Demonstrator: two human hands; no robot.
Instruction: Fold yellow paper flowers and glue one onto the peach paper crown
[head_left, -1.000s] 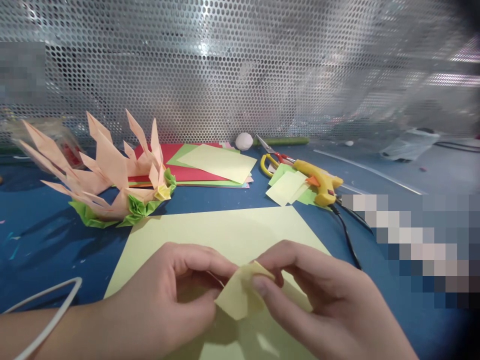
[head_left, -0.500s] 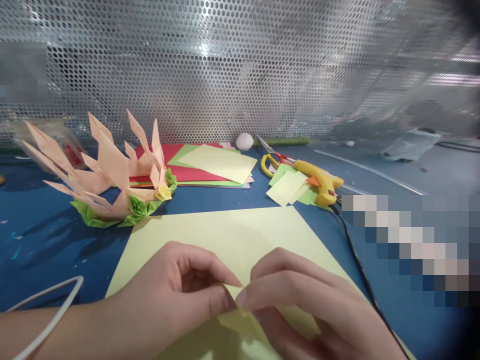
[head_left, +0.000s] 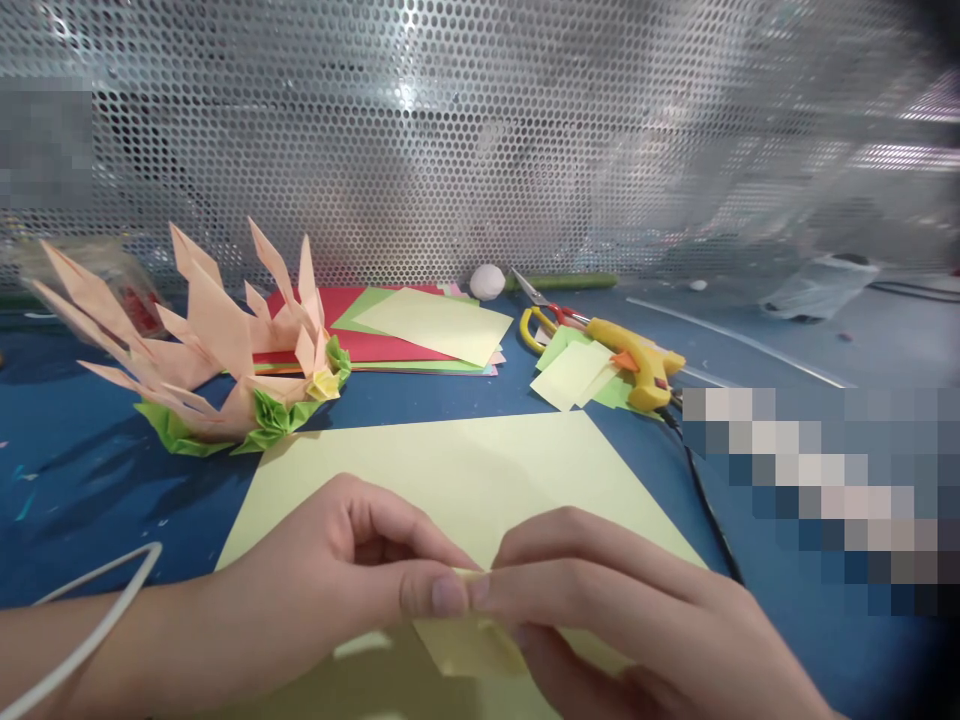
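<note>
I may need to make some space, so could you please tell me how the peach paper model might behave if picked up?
The peach paper model is probably light for its size, being folded paper. Its thin, tapering points would likely bend if squeezed. The crinkled green paper at its base might crush if pressed.

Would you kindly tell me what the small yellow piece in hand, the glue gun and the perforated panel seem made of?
Small yellow piece: probably matte paper, thin with straight edges. Glue gun: likely plastic, a smooth yellow shell. Perforated panel: perhaps bare metal, grey with glints.
</note>
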